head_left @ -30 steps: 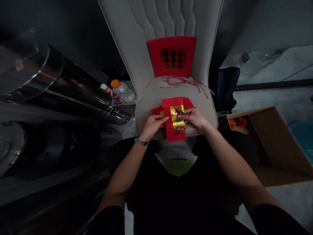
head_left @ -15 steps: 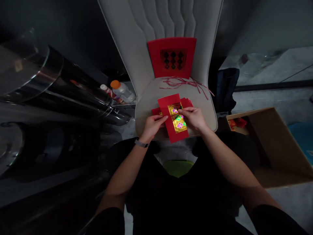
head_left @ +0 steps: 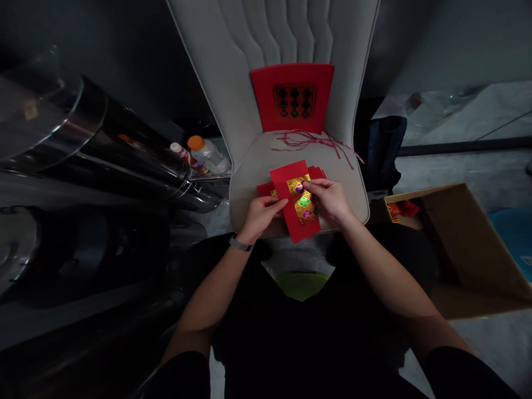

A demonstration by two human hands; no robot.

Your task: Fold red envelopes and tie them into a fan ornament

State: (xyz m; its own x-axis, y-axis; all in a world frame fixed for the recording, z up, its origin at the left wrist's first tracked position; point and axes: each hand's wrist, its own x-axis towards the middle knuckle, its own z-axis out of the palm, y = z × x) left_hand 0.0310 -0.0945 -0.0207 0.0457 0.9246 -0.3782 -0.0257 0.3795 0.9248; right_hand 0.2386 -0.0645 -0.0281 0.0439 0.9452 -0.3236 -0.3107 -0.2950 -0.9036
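Red card (head_left: 297, 205) held across front edge of chair seat (head_left: 349, 191); fingers of left hand (head_left: 258, 215) pinch left side, those of right hand (head_left: 331, 199), upper right. Loosened pinch could drop card off edge.

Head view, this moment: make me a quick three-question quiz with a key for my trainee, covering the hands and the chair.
1. True or false: the left hand and the right hand both hold the gold-patterned red paper.
2. What lies on the chair seat, just in front of the leaning red piece?
A) orange-capped bottle
B) pink strings
C) cardboard box
3. On which side is the wristband worn?

Key: 1 true; 2 B; 3 left.
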